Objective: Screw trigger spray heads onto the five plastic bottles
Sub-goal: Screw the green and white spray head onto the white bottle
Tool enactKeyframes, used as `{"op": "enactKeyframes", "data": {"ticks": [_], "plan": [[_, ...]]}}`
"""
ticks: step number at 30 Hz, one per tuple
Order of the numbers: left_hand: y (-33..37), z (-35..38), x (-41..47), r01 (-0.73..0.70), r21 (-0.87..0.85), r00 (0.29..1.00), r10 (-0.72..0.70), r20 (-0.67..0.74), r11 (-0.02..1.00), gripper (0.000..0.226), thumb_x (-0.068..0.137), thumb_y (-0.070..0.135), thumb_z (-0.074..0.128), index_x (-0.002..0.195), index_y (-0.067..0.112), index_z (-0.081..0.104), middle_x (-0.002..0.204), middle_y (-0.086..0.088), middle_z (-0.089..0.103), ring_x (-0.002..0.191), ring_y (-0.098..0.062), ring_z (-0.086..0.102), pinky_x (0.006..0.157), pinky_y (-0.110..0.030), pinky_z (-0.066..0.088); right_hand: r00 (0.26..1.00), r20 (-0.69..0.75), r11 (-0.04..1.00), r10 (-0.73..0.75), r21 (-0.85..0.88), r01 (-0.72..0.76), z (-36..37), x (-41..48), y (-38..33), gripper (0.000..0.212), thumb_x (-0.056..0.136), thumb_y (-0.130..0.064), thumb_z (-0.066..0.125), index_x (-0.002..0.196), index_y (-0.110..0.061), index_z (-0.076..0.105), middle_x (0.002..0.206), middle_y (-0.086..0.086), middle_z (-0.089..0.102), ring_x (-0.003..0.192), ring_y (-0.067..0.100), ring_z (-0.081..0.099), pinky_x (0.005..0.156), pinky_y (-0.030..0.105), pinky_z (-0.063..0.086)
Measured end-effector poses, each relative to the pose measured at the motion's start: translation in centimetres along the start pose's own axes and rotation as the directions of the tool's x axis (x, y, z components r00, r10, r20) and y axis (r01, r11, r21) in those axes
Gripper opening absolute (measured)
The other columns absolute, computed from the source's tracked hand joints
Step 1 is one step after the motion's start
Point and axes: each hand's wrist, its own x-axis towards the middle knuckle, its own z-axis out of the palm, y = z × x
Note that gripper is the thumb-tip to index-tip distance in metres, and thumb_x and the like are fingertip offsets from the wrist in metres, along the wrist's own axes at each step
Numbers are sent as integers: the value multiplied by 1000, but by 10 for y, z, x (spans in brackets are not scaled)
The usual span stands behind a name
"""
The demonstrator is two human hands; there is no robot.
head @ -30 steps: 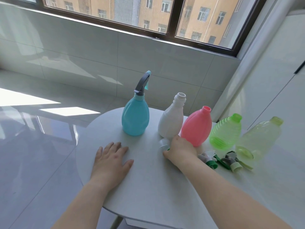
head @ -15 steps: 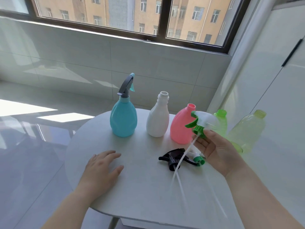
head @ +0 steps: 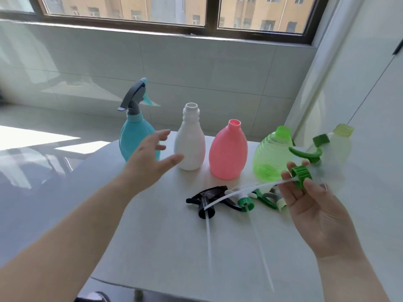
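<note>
One head on, four to go: along the far edge of the round surface [head: 174, 247], from 11 to 2 o'clock, stand the blue bottle [head: 135, 138] already wearing its grey trigger head [head: 133, 99], then the white bottle [head: 189, 147], pink bottle [head: 227, 153], green bottle [head: 270, 158] and pale yellow bottle [head: 340, 149], all bare-necked. At 3 o'clock the right hand [head: 314, 205] is palm-up, thumb and fingertips pinching the ribbed collar of a green trigger spray head [head: 302, 173], its white dip tube [head: 250, 188] trailing toward 9 o'clock over the loose black spray head [head: 205, 198] and the other heads lying mid-surface. The left hand [head: 152, 158] hangs in the air with fingers spread, holding nothing, just beside the white bottle, which looks like the next candidate. To do this well, she would likely wrap that left hand round the bottle's body so it cannot spin or tip, feed the tube tip into the neck first, seat the collar level, then turn from the collar, not the lever. Risks: the springy tube flicking the loose heads, or a tilted collar cross-threading.
</note>
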Motion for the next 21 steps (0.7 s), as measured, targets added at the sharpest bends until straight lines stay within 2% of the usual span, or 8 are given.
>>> {"op": "enactKeyframes", "data": {"ticks": [3,5,8,13,16,19,21], "plan": [[1,14,23,33,-5,999,-33,-3,999,77,70,29,71,134,23,28,135,0,37,109,-11,42,93,-28,32,999,-40,999,14,46,-12,-8,3,1,30,67,-10,48,92,-20,62,84,-2,74,80,10,70,68,21,56],[-4,27,31,111,25,993,-111,27,994,92,67,32,74,138,26,16,145,-2,25,123,-15,35,101,-31,29,997,-72,999,28,42,-25,-12,4,4,30,67,-10,49,93,-20,61,83,-2,75,78,11,70,66,22,57],[-13,42,39,203,-7,978,-202,46,979,103,65,30,76,140,26,4,149,-4,18,134,-21,23,109,-38,22,993,-112,998,43,55,-37,-16,5,8,26,65,-9,51,86,-20,63,81,0,75,75,13,70,64,23,57],[-21,54,49,251,-177,968,-245,57,952,108,68,20,75,140,24,-5,141,2,35,129,-20,32,93,-29,25,990,-125,996,60,66,-52,-16,6,14,24,63,-8,52,81,-19,65,79,3,74,73,15,71,62,25,57],[-20,58,53,246,-205,969,-243,41,947,105,68,20,74,140,25,-3,131,4,41,122,-18,36,90,-29,26,990,-126,997,59,54,-52,-15,7,17,26,63,-8,53,81,-19,67,79,3,75,73,16,71,62,25,58],[-20,61,53,237,-199,971,-239,16,951,96,66,21,75,138,24,12,125,4,42,110,-15,39,89,-29,29,990,-131,998,56,48,-50,-14,8,19,24,62,-9,53,77,-20,68,80,3,75,74,16,71,63,25,58],[-17,60,49,218,-207,974,-226,-14,954,84,65,19,76,131,23,24,116,7,42,102,-12,39,83,-23,33,989,-137,998,53,52,-46,-14,9,18,21,63,-9,53,73,-20,68,80,3,75,74,16,71,62,24,57]]}}
